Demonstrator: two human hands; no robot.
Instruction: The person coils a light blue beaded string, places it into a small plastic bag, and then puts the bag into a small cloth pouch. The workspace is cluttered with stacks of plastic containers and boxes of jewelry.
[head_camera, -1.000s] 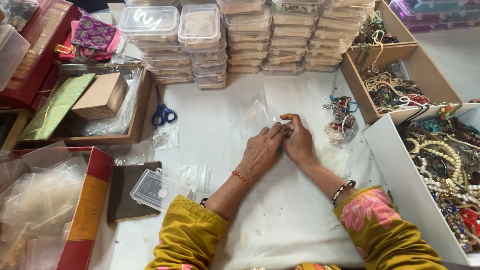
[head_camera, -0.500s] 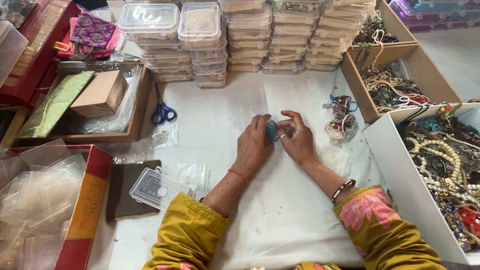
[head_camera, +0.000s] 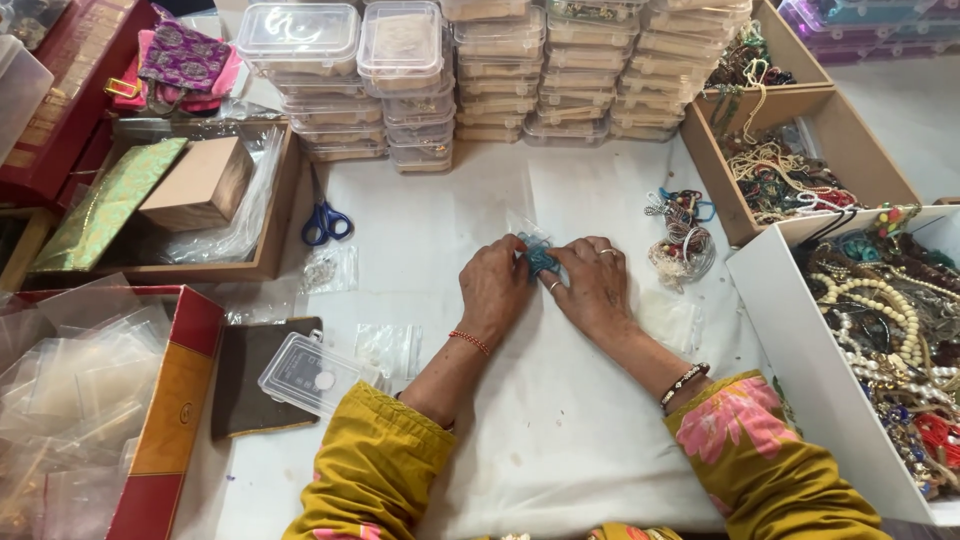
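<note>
Two hands are meeting at the middle of the white surface: the left hand and right hand are pinching a small blue item in a clear bag between their fingertips, fingers curled. Just right, a tangle of beaded jewellery is lying; beyond it, a white box is holding necklaces. Blue scissors are lying left, with stacked clear plastic containers behind.
</note>
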